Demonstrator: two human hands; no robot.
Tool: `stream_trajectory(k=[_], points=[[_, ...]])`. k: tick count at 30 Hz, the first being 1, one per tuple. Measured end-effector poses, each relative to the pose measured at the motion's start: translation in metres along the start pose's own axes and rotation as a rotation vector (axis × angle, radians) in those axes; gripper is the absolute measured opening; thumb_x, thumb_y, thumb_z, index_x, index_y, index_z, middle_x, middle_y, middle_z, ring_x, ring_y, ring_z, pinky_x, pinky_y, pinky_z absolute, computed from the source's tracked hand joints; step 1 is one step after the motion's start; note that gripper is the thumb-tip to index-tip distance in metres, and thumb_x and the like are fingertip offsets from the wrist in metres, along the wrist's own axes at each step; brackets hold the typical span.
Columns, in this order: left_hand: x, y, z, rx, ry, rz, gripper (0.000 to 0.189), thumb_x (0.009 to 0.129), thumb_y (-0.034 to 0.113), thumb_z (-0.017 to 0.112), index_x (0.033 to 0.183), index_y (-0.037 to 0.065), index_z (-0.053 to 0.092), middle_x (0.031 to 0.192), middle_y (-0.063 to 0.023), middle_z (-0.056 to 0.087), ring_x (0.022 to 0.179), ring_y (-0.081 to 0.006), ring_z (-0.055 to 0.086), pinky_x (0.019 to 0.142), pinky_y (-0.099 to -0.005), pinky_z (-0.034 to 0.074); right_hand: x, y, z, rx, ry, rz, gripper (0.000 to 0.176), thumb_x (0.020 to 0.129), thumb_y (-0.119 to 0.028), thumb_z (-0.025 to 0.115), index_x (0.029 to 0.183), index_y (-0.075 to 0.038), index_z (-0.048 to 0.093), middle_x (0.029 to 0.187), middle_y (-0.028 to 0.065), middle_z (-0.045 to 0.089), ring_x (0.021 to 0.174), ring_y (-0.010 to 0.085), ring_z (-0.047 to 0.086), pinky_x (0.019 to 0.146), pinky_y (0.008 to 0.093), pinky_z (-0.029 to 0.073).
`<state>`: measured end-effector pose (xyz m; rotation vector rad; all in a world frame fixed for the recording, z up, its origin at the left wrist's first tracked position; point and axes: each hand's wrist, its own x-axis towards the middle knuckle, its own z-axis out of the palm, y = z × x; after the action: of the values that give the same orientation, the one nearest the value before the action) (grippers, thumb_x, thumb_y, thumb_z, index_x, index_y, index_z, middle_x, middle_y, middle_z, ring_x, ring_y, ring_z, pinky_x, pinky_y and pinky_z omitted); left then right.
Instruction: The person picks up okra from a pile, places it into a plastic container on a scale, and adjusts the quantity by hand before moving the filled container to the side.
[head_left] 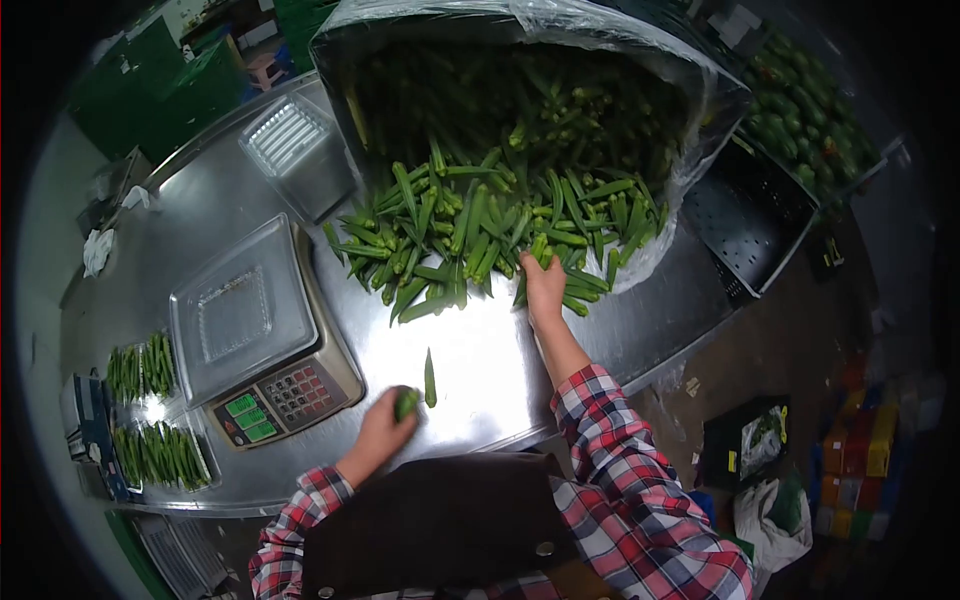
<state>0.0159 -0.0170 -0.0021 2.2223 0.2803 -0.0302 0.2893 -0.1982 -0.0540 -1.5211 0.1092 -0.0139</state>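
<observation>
My left hand [385, 430] is closed on an okra pod or a few, blurred at the fingertips, low over the steel table. A single okra pod [430, 378] lies on the metal just right of it. At the front edge of a large okra pile [480, 225], my right hand [545, 290] has its fingers closed around okra [540, 248]; how many pods is hidden. The pile spills out of a tipped, plastic-lined crate [690, 160]. On a digital scale [285, 390] to the left rests a clear plastic tray [235, 310] with no okra in it.
Two trays filled with okra, an upper one [142, 368] and a lower one [162, 457], sit at the table's left. Stacked clear trays [295, 150] stand behind the scale. A black crate [750, 215] is at the right, near a heap of green produce [805, 120].
</observation>
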Motion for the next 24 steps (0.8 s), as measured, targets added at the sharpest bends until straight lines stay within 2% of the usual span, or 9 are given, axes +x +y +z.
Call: stream_trajectory(k=[2, 4, 6, 8, 10, 15, 19, 22, 24], points=[[0.042, 0.005, -0.009, -0.123, 0.267, -0.027, 0.028, 0.08, 0.012, 0.057, 0.104, -0.001, 0.051, 0.08, -0.02, 0.059, 0.071, -0.0328, 0.06, 0.064, -0.0378, 0.046, 0.019, 0.014, 0.005, -0.182, 0.036, -0.13, 0.033, 0.077, -0.017, 0.064, 0.101, 0.002, 0.054, 0.088, 0.0102, 0.063, 0.075, 0.018, 0.058, 0.071, 0.0298, 0.047], [0.097, 0.013, -0.02, -0.13, 0.467, 0.006, 0.032, 0.082, 0.014, 0.057, 0.108, -0.001, 0.046, 0.085, -0.0217, 0.059, 0.076, -0.0341, 0.059, 0.066, -0.0378, 0.045, 0.016, -0.001, 0.013, -0.32, 0.039, -0.127, 0.042, 0.082, -0.027, 0.057, 0.109, 0.005, 0.053, 0.099, 0.019, 0.062, 0.091, 0.0294, 0.058, 0.084, 0.0344, 0.043], [0.143, 0.005, -0.015, -0.122, 0.527, -0.073, 0.034, 0.082, 0.013, 0.055, 0.109, -0.002, 0.044, 0.093, -0.0252, 0.058, 0.086, -0.0392, 0.058, 0.075, -0.0408, 0.044, 0.021, 0.012, 0.017, -0.407, 0.106, -0.184, 0.047, 0.085, -0.033, 0.052, 0.111, 0.006, 0.053, 0.105, 0.0235, 0.059, 0.1, 0.0341, 0.056, 0.089, 0.0359, 0.04], [0.176, -0.004, -0.003, -0.107, 0.601, -0.134, 0.033, 0.081, 0.012, 0.054, 0.109, -0.004, 0.043, 0.096, -0.0267, 0.058, 0.09, -0.0416, 0.057, 0.079, -0.0422, 0.044, 0.011, -0.018, 0.013, -0.38, -0.008, -0.035, 0.055, 0.088, -0.04, 0.047, 0.114, 0.008, 0.05, 0.112, 0.0286, 0.054, 0.107, 0.0392, 0.05, 0.093, 0.039, 0.036], [0.188, 0.009, 0.01, -0.112, 0.588, -0.245, 0.036, 0.08, 0.011, 0.053, 0.11, -0.005, 0.042, 0.101, -0.0278, 0.057, 0.094, -0.0411, 0.056, 0.084, -0.042, 0.042, 0.011, -0.028, 0.013, -0.37, -0.038, 0.029, 0.052, 0.088, -0.037, 0.049, 0.111, 0.009, 0.051, 0.109, 0.0297, 0.054, 0.101, 0.0421, 0.05, 0.091, 0.0441, 0.035], [0.219, 0.001, 0.055, -0.556, 0.542, -0.326, 0.04, 0.08, 0.014, 0.055, 0.113, -0.004, 0.041, 0.105, -0.0231, 0.056, 0.096, -0.034, 0.056, 0.086, -0.0363, 0.041, 0.017, -0.045, 0.023, -0.29, -0.298, 0.353, 0.077, 0.084, -0.064, 0.04, 0.105, 0.009, 0.053, 0.103, 0.0258, 0.057, 0.099, 0.0304, 0.054, 0.089, 0.0338, 0.038], [0.216, 0.035, 0.044, -0.631, 0.515, -0.265, 0.049, 0.081, 0.016, 0.054, 0.123, -0.002, 0.037, 0.118, -0.0246, 0.049, 0.102, -0.0316, 0.052, 0.091, -0.0356, 0.038, 0.008, -0.038, 0.033, -0.297, -0.13, 0.212, 0.08, 0.085, -0.062, 0.04, 0.12, 0.01, 0.043, 0.115, 0.0287, 0.052, 0.11, 0.036, 0.049, 0.095, 0.0364, 0.035], [0.217, 0.08, 0.041, -0.682, 0.455, -0.41, 0.062, 0.079, 0.019, 0.056, 0.131, -0.003, 0.031, 0.125, -0.0264, 0.044, 0.113, -0.0326, 0.047, 0.098, -0.0345, 0.034, 0.005, -0.025, 0.051, -0.297, -0.076, 0.149, 0.072, 0.087, -0.051, 0.048, 0.126, 0.008, 0.039, 0.124, 0.0305, 0.045, 0.117, 0.0379, 0.044, 0.098, 0.039, 0.034], [0.231, 0.053, 0.063, -0.376, 0.456, -0.31, 0.075, 0.078, 0.022, 0.06, 0.136, -0.007, 0.021, 0.128, -0.028, 0.041, 0.115, -0.0351, 0.046, 0.099, -0.0342, 0.035, -0.002, -0.008, 0.059, -0.367, -0.03, 0.028, 0.068, 0.086, -0.045, 0.053, 0.128, 0.007, 0.038, 0.124, 0.0291, 0.043, 0.118, 0.037, 0.041, 0.097, 0.038, 0.034]])
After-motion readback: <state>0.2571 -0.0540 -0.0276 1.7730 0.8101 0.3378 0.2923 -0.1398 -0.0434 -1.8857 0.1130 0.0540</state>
